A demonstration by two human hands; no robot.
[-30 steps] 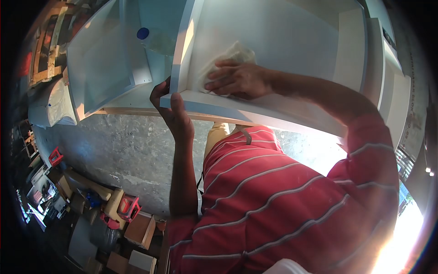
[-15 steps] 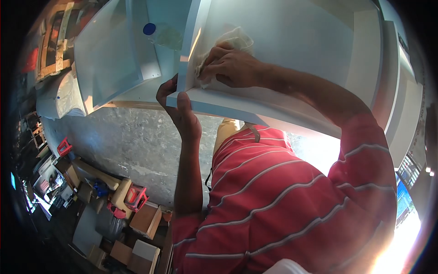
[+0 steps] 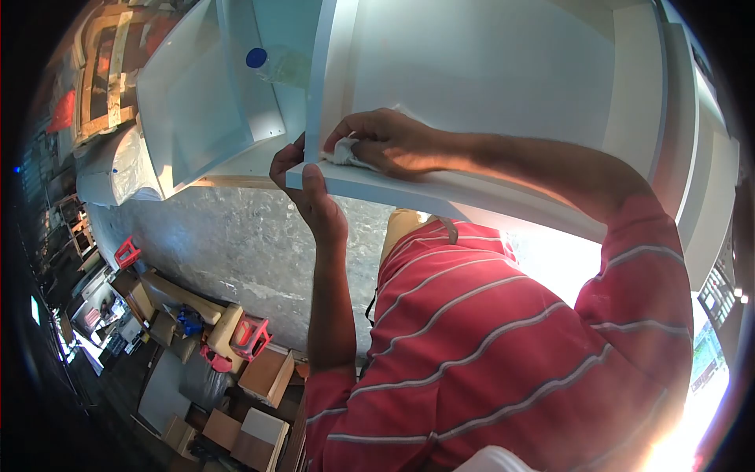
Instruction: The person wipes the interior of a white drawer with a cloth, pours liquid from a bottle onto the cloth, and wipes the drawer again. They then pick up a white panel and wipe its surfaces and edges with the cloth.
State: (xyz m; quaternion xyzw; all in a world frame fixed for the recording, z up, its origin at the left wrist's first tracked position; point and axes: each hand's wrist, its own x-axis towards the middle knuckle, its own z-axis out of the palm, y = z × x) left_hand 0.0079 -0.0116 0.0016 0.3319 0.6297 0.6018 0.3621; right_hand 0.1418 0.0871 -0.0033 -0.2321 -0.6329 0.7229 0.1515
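A white drawer-like box point(image 3: 487, 63) with raised side walls lies across the top of the head view. My left hand point(image 3: 318, 200) grips its near left corner, thumb on the front edge and fingers behind the side wall. Inside that same corner, my right hand point(image 3: 393, 143) presses a crumpled white cloth point(image 3: 344, 153) against the inner face of the front wall. Part of the cloth is hidden under the fingers. Left of the box, a clear bottle point(image 3: 283, 66) with a blue cap lies on its side, holding pale liquid.
Another white panel piece point(image 3: 197, 94) stands to the left, near a wrapped bundle point(image 3: 118, 169) and a wooden frame point(image 3: 102, 71). Below is the grey concrete floor point(image 3: 204, 244). Red stools point(image 3: 250, 337) and wooden boxes point(image 3: 267, 374) sit at lower left.
My right hand has moved the cloth down and slightly left, from the box's bottom panel to its front inner edge. My left hand keeps its hold on the corner.
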